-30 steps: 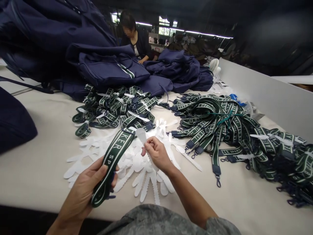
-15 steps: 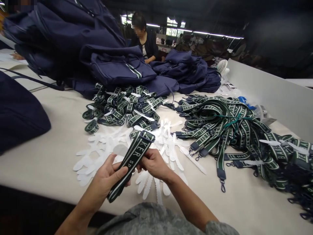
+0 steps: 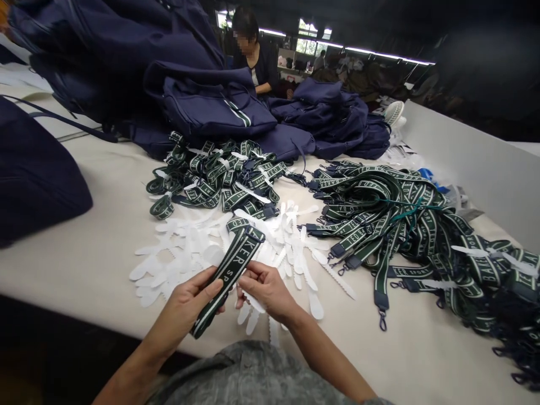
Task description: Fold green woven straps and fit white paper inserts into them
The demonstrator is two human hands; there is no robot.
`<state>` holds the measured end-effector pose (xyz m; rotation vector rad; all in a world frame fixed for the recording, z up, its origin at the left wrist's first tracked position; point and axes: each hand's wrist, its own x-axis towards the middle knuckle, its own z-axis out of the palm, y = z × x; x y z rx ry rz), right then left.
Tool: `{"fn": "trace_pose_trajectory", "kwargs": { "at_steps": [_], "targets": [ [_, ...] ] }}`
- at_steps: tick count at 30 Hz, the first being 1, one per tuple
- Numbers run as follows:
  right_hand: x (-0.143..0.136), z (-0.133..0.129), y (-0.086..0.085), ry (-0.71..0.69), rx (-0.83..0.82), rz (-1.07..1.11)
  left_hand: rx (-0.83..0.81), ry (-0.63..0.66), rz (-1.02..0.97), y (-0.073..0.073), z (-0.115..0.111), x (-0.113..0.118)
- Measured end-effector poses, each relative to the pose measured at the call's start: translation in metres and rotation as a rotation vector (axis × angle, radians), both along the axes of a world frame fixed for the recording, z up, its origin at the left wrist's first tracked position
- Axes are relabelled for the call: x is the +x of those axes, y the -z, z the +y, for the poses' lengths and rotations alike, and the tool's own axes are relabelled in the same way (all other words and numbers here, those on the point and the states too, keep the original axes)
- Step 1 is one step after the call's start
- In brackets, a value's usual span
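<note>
A folded green webbing strap with white stripes and lettering slants upward in my left hand, thumb across its front and fingers behind. Close on its right, my right hand pinches a white toothed strip, whose far part is hidden behind the strap. A dark buckle shows at the strap's upper end. Beneath and beyond both hands lies a loose heap of white toothed strips. Behind that heap, several coiled straps are bound with similar white strips.
Long unfolded straps with metal hooks lie to the right, tied with a green cord. Navy bags are piled at the back, another navy bag at left. A co-worker stands beyond; a grey partition edges the right.
My right hand has come out slightly to the right of the strap, and a white strip now shows in its fingers. My left hand still holds the strap. The view has shifted slightly.
</note>
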<state>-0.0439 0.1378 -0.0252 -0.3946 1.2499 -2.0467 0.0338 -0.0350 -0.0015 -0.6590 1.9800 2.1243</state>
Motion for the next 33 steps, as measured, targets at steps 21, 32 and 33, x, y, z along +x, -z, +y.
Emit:
{"fn": "trace_pose_trajectory", "kwargs": {
  "at_steps": [21, 32, 33],
  "targets": [
    [0.002, 0.005, 0.025, -0.143, 0.139, -0.075, 0.253, -0.053, -0.115, 0.031, 0.016, 0.022],
    [0.057, -0.01, 0.06, 0.335, 0.324, 0.041, 0.01, -0.075, -0.059, 0.053, 0.009, 0.034],
    [0.059, -0.007, 0.063, 0.307, 0.391, 0.135, -0.017, -0.033, -0.062, 0.055, 0.007, 0.036]
  ]
}}
